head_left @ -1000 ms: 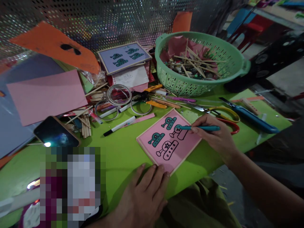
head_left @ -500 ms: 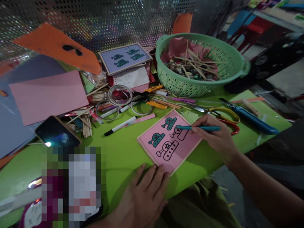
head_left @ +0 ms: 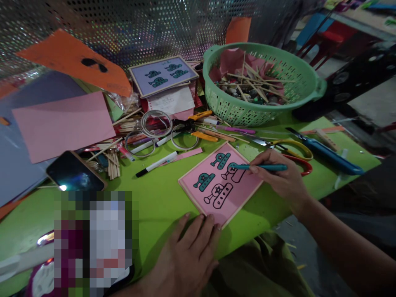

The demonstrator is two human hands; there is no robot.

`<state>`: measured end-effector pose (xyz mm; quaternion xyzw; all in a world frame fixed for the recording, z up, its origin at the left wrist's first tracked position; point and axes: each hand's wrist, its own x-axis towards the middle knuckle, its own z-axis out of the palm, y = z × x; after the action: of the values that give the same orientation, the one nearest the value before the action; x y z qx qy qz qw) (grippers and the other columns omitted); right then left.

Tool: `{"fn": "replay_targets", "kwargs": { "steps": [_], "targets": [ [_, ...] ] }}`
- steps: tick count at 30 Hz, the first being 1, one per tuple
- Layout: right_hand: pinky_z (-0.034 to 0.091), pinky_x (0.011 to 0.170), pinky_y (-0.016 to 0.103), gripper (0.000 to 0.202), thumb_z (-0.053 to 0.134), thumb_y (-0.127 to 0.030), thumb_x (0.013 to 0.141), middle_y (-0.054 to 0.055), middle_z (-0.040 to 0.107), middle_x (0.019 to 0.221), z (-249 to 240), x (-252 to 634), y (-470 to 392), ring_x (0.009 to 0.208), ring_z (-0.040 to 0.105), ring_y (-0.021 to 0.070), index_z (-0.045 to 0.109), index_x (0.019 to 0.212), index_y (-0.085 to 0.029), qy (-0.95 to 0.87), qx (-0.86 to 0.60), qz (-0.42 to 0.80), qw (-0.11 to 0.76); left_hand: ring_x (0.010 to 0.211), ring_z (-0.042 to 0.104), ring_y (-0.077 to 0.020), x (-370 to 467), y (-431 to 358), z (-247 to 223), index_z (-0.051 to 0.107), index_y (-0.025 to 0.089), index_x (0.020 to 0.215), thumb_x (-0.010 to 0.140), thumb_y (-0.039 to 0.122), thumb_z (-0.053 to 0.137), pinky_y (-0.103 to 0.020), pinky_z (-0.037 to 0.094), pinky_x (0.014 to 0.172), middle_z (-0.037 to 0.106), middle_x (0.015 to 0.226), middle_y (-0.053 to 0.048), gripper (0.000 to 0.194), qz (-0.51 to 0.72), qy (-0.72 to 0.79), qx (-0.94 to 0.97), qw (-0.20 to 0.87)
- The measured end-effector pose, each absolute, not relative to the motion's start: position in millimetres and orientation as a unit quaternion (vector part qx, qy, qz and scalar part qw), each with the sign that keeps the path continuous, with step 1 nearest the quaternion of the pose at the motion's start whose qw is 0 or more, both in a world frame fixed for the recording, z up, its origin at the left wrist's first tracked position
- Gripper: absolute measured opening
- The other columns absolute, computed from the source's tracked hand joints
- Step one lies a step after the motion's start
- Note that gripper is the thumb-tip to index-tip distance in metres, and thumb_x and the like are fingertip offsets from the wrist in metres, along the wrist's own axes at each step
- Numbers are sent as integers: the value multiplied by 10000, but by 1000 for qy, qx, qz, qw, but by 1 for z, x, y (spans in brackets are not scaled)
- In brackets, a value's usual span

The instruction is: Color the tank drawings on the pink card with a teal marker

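My right hand (head_left: 278, 173) grips a teal felt-tip pen (head_left: 269, 167), its tip on a small tank drawing on the pink card (head_left: 241, 194). The card has a thin wooden border and lies at a slant on the green table (head_left: 148, 222). Black-outlined tanks with stars cover it; two are filled in teal, one is partly coloured at the pen tip, and the lowest is uncoloured. My left hand (head_left: 192, 247) lies flat with fingers stretched, their tips at the card's lower left edge.
Behind the card lie scissors (head_left: 291, 148), tape rolls (head_left: 156, 123), a capped marker (head_left: 157, 163) and a blue cutter (head_left: 331, 154). A green basket (head_left: 260, 111) of sticks stands at the back, beside a framed purple card (head_left: 185, 76). A phone (head_left: 76, 171) lies left.
The pen tip has shifted very slightly on the partly coloured tank, whose upper part shows a little more teal. My left hand stays put.
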<state>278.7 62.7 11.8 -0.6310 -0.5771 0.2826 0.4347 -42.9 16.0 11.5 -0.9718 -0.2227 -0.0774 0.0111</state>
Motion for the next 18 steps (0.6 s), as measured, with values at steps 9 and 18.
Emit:
{"fn": "replay_targets", "kwargs": {
  "steps": [9,18],
  "targets": [
    [452,543,327,282,785,-524,879,38,698,736,12,279,62,627,620,196,718,822,-257,-599,-611,286,432,1379,466,-229,-43,14,9,551,191,1506,1101,454,365,-449,266,1166,594,1547,-30,518,-76,-219,-973,7],
    [439,536,314,262,806,-496,870,29,701,741,12,279,61,608,607,177,718,829,-253,-600,-601,296,437,1350,484,-210,-42,15,14,592,203,1470,1116,455,332,-436,279,1158,642,1495,-7,507,-78,-230,-970,4]
  ]
}}
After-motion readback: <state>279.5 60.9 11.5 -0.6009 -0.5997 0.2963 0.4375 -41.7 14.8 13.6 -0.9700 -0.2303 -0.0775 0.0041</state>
